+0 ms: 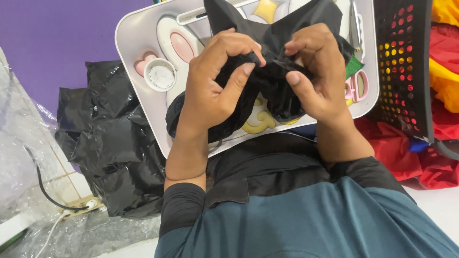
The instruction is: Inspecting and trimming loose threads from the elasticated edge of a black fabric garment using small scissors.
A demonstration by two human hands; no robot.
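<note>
A piece of black fabric [282, 36] is bunched up between both hands over a white lap tray [136, 36]. My left hand [217, 79] pinches a fold of the cloth with thumb and forefinger. My right hand [315, 71] grips the same fold from the other side, fingers curled over it. The two hands almost touch at the middle of the cloth. The rest of the fabric hangs down over the tray and onto my lap.
A small white cup [160, 75] sits in the tray's holder, and pink-handled scissors [357, 86] lie at its right edge. A black plastic bag [107, 138] lies to the left. A black perforated basket [406, 62] with red and yellow cloth [444, 48] stands at the right.
</note>
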